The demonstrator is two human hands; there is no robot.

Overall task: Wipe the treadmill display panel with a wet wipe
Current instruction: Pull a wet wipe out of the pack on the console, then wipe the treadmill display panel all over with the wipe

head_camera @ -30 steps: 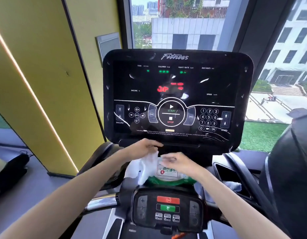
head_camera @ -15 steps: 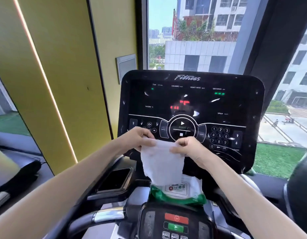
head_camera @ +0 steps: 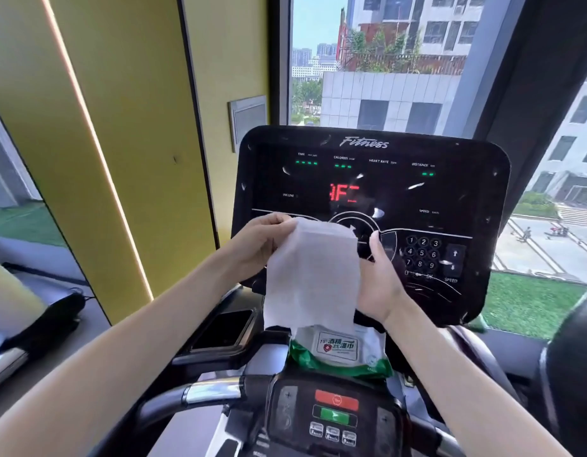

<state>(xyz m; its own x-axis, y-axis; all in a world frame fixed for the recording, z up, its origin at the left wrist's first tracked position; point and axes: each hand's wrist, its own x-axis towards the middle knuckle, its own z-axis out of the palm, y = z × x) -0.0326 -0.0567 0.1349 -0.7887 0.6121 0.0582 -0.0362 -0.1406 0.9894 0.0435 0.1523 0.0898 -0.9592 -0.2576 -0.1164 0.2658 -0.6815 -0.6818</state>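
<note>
I had pulled the thin white wet wipe higher from its green plastic pack. My left hand and right hand pinched it before the black display panel.

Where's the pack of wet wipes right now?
Head view, lower centre: the wipe pack sits under the display panel, just above the handlebar console, beneath the hanging wipe.

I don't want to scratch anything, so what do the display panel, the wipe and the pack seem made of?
The display panel looks like glossy black plastic or glass, unclear which; it shows bright reflections and smears. The wipe seems thin white nonwoven fabric: matte, hanging limp. The pack is likely soft plastic film, shiny and crinkled, with a printed label.
</note>
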